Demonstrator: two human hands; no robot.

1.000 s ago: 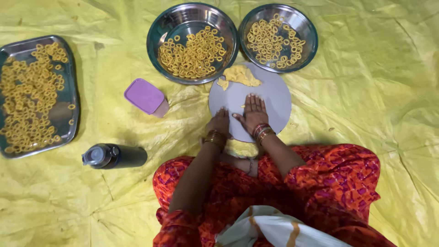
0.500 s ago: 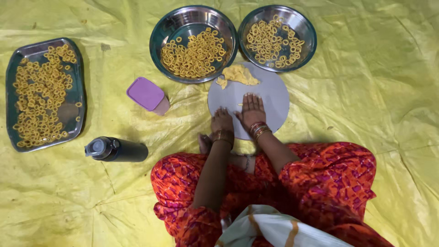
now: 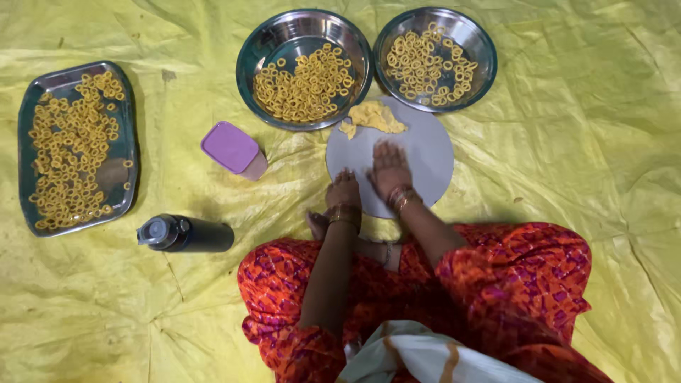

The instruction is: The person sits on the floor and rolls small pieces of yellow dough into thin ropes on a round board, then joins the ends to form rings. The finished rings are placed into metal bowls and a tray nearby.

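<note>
Round grey board on the yellow sheet before your knees, yellow dough lump at its far edge, your right hand and left hand pressed flat, fingers released, two steel bowls of dough rings beyond.

1. We had both hands on the round board: left hand at its near-left edge, right hand just beside it, further in.
2. Dough lump sat on the board's far edge.
3. Behind the board: two bowls of rings, left bowl and right bowl, side by side.
4. Lidded container lay left of the board; bottle lay on its side nearer us.
5. Tray of rings sat far left.
</note>
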